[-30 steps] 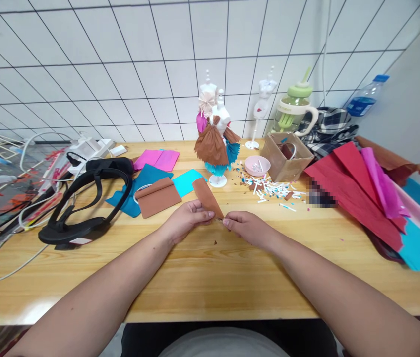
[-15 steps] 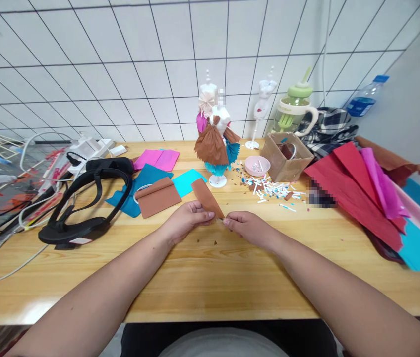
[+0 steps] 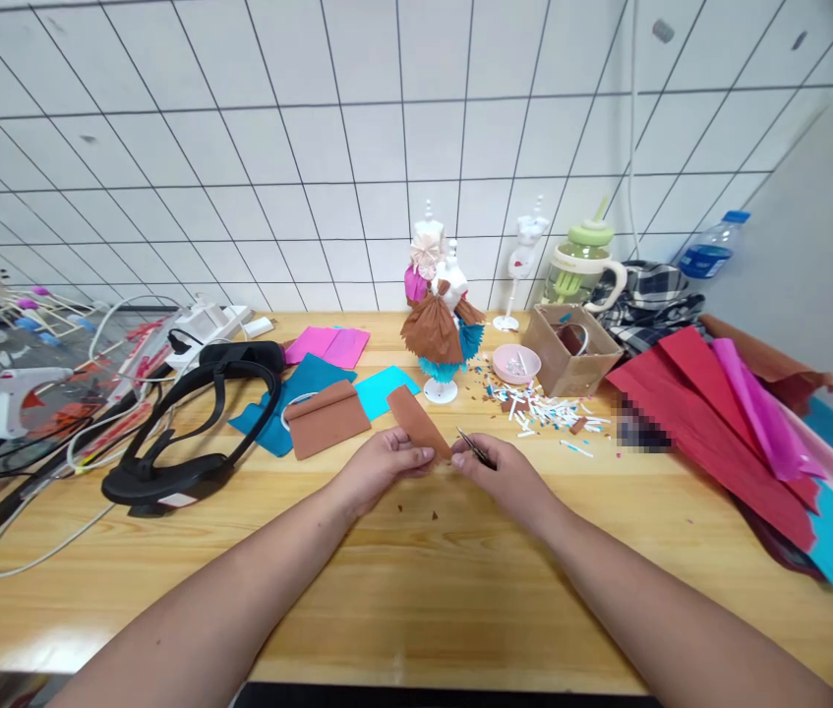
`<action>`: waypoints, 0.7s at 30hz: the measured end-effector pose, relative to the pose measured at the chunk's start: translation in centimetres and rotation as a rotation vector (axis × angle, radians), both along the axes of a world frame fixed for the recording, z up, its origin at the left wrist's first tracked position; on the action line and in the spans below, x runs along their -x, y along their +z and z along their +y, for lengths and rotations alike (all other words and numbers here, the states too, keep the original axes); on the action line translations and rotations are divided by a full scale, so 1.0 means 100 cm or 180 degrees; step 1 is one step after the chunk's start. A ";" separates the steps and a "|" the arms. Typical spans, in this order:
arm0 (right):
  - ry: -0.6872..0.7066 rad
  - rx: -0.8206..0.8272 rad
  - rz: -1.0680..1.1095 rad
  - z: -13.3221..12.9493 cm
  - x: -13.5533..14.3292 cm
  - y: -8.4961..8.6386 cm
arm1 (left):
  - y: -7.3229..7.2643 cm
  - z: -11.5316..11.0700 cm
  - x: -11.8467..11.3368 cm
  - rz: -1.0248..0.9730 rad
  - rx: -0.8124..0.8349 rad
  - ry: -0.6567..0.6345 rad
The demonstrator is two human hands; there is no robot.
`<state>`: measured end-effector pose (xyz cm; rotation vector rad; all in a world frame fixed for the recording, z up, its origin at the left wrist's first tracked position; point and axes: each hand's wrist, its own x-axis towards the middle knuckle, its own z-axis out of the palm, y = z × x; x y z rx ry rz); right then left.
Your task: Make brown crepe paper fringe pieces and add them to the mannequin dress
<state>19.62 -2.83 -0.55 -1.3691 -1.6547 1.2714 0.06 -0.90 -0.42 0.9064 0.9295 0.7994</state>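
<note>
A brown folded paper strip slants up and away from my left hand, which pinches its lower end between thumb and fingers. My right hand is closed around small dark scissors, their pointed tip showing above the fingers. Its fingertips are right at the strip's lower right end; whether they press on the paper I cannot make out. Two tiny brown scraps lie on the wooden table just below the hands. Beyond the strip stands a mannequin dressed in brown and teal pleated paper.
Left of the hands lie folded brown paper, teal paper and a black headset strap. Shredded bits spread before a cardboard box and a pink dish. Red paper sheets cover the right side.
The camera view has tilted up, so everything sits lower. Scissor tips now show above my right hand, which has turned slightly. My left hand still pinches the brown strip.
</note>
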 end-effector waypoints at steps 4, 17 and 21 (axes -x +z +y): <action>-0.0039 -0.0060 -0.0091 0.000 0.002 -0.001 | -0.001 -0.003 -0.002 -0.0030 -0.0107 -0.0190; 0.0193 -0.0082 -0.0020 -0.002 0.001 0.004 | 0.001 -0.004 0.000 0.0030 -0.0052 -0.0436; 0.0200 -0.0086 -0.0066 -0.002 0.001 0.004 | 0.002 -0.005 -0.001 0.0186 -0.0011 -0.0314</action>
